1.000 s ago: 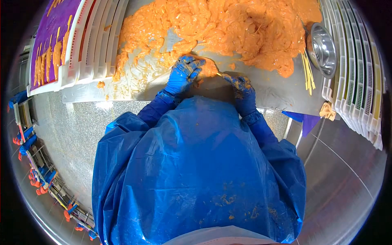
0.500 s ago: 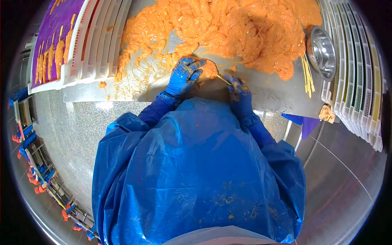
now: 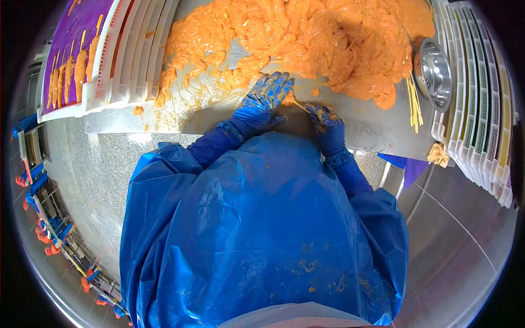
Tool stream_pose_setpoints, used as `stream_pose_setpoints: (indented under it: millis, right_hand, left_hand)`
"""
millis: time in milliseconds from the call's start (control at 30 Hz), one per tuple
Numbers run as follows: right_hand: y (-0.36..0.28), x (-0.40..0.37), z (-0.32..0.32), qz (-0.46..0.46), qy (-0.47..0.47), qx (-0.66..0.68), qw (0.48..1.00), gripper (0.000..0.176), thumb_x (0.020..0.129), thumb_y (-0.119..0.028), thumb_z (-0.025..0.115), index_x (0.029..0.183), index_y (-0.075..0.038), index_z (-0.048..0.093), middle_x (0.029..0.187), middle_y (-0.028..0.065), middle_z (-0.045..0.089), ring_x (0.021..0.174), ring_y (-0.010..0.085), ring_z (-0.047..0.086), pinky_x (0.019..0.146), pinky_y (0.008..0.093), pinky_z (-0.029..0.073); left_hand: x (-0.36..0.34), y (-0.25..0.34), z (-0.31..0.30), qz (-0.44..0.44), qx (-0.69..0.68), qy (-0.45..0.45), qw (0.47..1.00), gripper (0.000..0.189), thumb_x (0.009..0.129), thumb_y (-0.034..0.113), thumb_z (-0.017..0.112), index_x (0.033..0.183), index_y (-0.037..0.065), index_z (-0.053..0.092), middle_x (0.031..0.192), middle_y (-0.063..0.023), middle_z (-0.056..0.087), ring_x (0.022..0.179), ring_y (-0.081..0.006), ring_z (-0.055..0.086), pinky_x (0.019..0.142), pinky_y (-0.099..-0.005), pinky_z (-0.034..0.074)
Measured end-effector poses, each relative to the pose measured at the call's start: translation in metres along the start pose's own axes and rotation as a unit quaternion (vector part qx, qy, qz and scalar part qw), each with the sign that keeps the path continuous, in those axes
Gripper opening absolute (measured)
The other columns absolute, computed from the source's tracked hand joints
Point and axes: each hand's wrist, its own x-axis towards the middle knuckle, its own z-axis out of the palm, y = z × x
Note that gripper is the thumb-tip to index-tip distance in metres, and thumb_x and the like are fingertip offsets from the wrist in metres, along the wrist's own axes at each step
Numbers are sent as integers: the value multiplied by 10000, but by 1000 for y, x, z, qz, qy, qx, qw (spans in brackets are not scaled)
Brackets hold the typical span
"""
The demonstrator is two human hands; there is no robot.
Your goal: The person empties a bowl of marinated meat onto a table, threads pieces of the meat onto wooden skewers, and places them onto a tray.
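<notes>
My right hand (image 3: 326, 119), in a smeared blue glove, pinches a thin wooden skewer (image 3: 299, 104) near its end. The skewer points up and left into a small piece of orange marinated meat (image 3: 289, 99). Over that meat lies my left hand (image 3: 265, 97), its gloved fingers stretched out and the thumb apart, hiding most of the piece. A large heap of orange meat (image 3: 306, 38) spreads across the metal table (image 3: 372, 128) just beyond both hands.
White stacked trays (image 3: 117, 82) stand at the left; the top one holds skewered meat (image 3: 81, 68) on a purple sheet. Right of the heap are loose skewers (image 3: 414, 104), a steel bowl (image 3: 436, 74) and more stacked trays (image 3: 470, 98). Meat scraps (image 3: 138, 110) lie near the table's left front.
My left hand has gone from curled around the meat to stretched flat over it, covering most of it. My right hand keeps hold of the skewer, shifted slightly right.
</notes>
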Motion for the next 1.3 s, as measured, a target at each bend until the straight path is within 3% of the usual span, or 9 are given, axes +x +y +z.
stream_pose_setpoints:
  millis: [100,533,600,700,767,833,1000,1200,1300]
  right_hand:
    - [-5,5,4,-51,21,11,998,229,914,-108,544,1097,-111,681,1030,112,695,943,314,656,789,417,535]
    - [-16,24,11,20,-21,50,998,224,845,-153,632,1054,-91,681,989,125,688,917,312,650,800,396,515]
    - [-10,25,9,62,-50,77,994,242,822,-153,637,1049,-83,679,945,120,690,874,293,658,784,387,511]
    - [18,22,-2,158,-163,360,905,265,823,-215,707,1031,-56,674,885,25,660,789,157,606,706,312,484]
    - [10,22,-32,269,-245,389,846,276,839,-239,735,1032,-52,670,836,-25,606,703,91,540,607,246,434]
    - [21,18,-49,276,-237,445,819,238,857,-208,717,1044,-68,669,770,-37,579,655,51,496,566,224,393]
    - [-54,153,-75,227,-104,496,831,224,879,-150,667,1082,-55,659,781,-22,578,644,60,491,568,223,392]
    - [-88,386,-27,-23,8,541,841,289,894,-144,630,1160,-30,633,839,0,622,645,77,522,571,234,414]
    - [-92,441,-7,117,41,499,858,227,914,-189,610,1080,-40,646,794,12,631,616,87,542,528,236,410]
  left_hand:
    - [0,-2,2,4,-1,12,1000,971,731,311,750,1511,62,229,1542,-203,261,1422,-396,249,1160,-506,210]
    - [-2,1,4,15,6,13,1000,933,767,388,724,1512,92,245,1552,-179,253,1431,-381,236,1169,-494,199]
    - [-6,2,8,105,8,-8,994,829,813,373,689,1497,122,292,1538,-149,301,1412,-361,291,1160,-492,233]
    - [-24,2,-5,118,-96,-38,988,693,875,343,635,1474,144,348,1505,-131,369,1383,-342,355,1148,-478,273]
    - [-42,-3,-28,68,-91,100,988,583,894,287,607,1418,94,442,1436,-160,458,1337,-352,414,1123,-470,315]
    - [-63,-10,-50,-53,-99,152,982,502,925,243,546,1392,75,473,1410,-169,487,1316,-361,435,1097,-472,338]
    - [-86,-39,-59,-96,-52,255,961,470,929,228,521,1376,86,490,1412,-163,477,1291,-372,450,1077,-467,357]
    - [-94,-50,-66,-141,-44,217,965,443,927,203,523,1363,126,509,1382,-168,498,1252,-379,478,1049,-463,387]
    - [-97,-54,-76,-142,-59,236,960,449,924,193,527,1368,128,507,1380,-170,499,1239,-383,488,1043,-460,393]
